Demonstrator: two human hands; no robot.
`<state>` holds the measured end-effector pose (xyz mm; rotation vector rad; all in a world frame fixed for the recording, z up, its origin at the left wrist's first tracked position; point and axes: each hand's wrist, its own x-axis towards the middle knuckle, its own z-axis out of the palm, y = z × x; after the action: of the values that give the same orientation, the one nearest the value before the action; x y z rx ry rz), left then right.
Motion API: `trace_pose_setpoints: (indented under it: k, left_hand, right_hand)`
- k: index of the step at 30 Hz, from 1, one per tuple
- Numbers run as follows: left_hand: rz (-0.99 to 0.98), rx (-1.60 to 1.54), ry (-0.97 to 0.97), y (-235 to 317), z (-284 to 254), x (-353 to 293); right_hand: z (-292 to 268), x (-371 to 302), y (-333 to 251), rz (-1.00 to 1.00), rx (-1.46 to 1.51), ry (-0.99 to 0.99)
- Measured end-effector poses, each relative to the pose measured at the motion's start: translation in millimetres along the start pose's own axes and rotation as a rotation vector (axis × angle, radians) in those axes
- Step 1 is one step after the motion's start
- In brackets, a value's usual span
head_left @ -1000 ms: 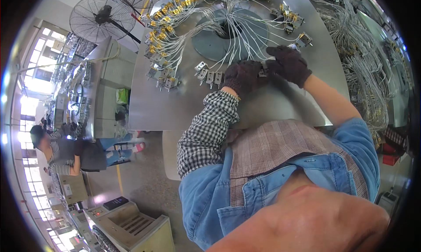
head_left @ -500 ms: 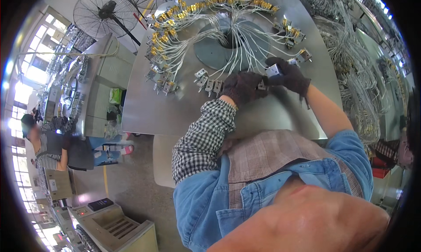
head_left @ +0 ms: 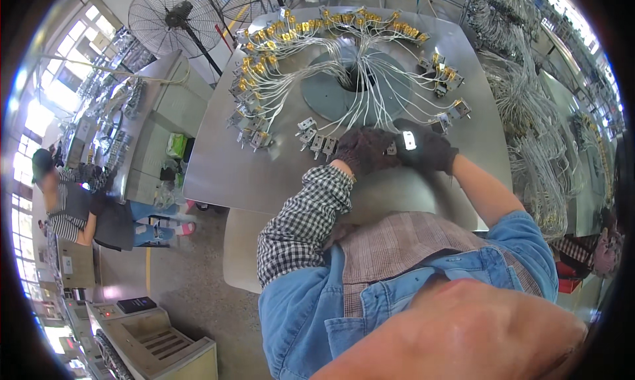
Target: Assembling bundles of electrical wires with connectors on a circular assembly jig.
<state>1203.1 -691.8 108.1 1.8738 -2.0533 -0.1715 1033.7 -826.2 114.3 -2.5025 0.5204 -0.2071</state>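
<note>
There you were, both gloved hands close together above the counter [head_left: 221, 168], between the grey disc [head_left: 317, 97] and the near edge. Your right hand [head_left: 426, 147] had its fingers bent, its grip closed on a bright metal block [head_left: 409, 140] that shone beside the left hand. Your left hand [head_left: 367, 152] was curled too, back of the glove up, with a small grey block [head_left: 391, 149] showing at its fingertips; how tightly that grip was closed, you couldn't tell from this view.

And what a spread around you! White cables [head_left: 378, 95] fanned out from the disc's centre. Brass-coloured fittings [head_left: 291, 33] curved along the far edge and down toward the left edge. A short row of metal blocks [head_left: 317, 143] sat just left of your left hand, toward the near edge, while a dark cluster of fittings [head_left: 442, 79] and a pair of silver blocks [head_left: 452, 114] lay nearer the right edge.
</note>
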Motion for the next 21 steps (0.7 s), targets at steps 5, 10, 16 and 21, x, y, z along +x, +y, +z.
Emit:
trace_pose_setpoints:
  k: [5, 10, 16, 21]
  left_hand:
    - [0.027, 0.019, -0.004, -1, -3, 0]
    - [-0.010, 0.021, -0.036, 0, -2, 0]
    - [0.025, 0.021, -0.049, -1, -8, -5]
    - [-0.036, -0.020, -0.080, 8, -22, -7]
  right_hand:
    - [0, -6, 32, 0.047, 0.409, -0.147]
    - [27, 5, 46, -0.018, 0.416, -0.174]
    - [18, 10, 62, -0.060, 0.127, -0.321]
    - [-14, -6, 30, -0.312, -0.616, -0.122]
